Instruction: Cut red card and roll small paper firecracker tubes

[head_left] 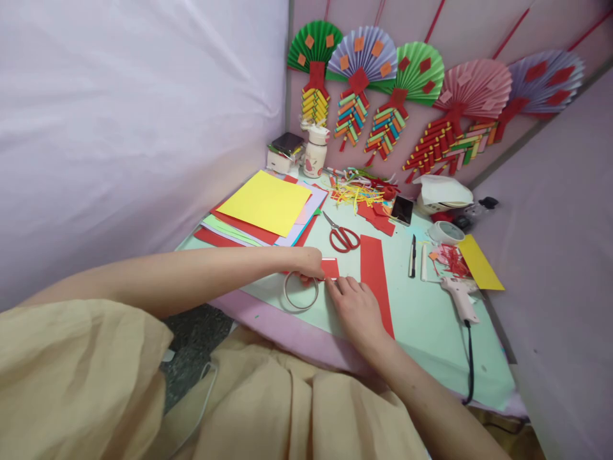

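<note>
A small red paper piece (330, 267) with a shiny strip along its top edge lies on the pale green table (421, 319). My left hand (308, 262) rests on its left end with fingers curled down, right above a clear tape roll (300, 291). My right hand (357, 306) presses its fingertips flat onto the piece's lower right edge. A long red paper strip (374, 271) lies just right of both hands, partly under my right wrist.
Red scissors (342, 236) lie behind the hands. A stack of coloured paper with a yellow sheet (265, 203) sits back left. A pen (412, 255), a glue gun (458, 297) with cord, a yellow sheet (480, 262), paper scraps (359, 191), a phone (402, 209) and a bottle (315, 152) stand around. Paper fans hang on the wall.
</note>
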The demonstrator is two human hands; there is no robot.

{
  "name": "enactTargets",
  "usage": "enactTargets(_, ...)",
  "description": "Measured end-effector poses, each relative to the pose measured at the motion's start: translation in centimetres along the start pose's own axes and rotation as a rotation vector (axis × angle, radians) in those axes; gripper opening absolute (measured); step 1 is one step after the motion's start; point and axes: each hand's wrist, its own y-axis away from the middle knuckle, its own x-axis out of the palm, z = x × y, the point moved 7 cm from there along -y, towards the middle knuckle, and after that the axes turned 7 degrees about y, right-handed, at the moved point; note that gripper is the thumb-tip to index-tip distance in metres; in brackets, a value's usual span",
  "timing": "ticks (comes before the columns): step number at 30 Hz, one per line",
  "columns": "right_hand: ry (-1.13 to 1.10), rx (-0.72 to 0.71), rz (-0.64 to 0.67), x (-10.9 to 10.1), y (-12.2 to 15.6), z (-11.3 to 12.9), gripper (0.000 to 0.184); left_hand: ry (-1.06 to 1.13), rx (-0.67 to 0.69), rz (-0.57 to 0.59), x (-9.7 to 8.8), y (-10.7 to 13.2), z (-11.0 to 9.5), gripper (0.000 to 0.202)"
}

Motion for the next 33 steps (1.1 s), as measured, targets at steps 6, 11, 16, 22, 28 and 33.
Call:
enactTargets(6, 0.003, 0.000, 0.002, 0.0, 0.1, 0.2, 0.042, -0.003, 0.004, 0.013, -0.6, 0.8, 0.6, 0.029)
enactTargets(11, 0.029, -0.010, 0.011, -0.4, 0.0, 0.3, 0.043, 0.014, 0.032, 0.012, -0.7, 1.3, 0.8, 0.025)
enactTargets(16, 0.051, -0.018, 0.012, -0.8, -0.1, 0.9, 0.046, 0.015, 0.026, 0.005, -0.6, 1.4, 0.8, 0.023)
enactTargets(22, -0.020, -0.019, 0.054, -0.8, -0.4, 0.3, 0.047, -0.012, 0.036, -0.001, -0.6, 1.1, 0.9, 0.025)
enactTargets(28, -0.257, 0.183, -0.035, -0.4, -3.7, -6.4, 0.041, 0.006, 0.036, -0.001, -0.7, 0.8, 1.1, 0.020)
enactTargets(33, -0.335, 0.331, 0.062, 1.7, -8.7, -9.7, 0.032, 0.028, 0.019, 0.017, -0.6, 1.1, 0.9, 0.018)
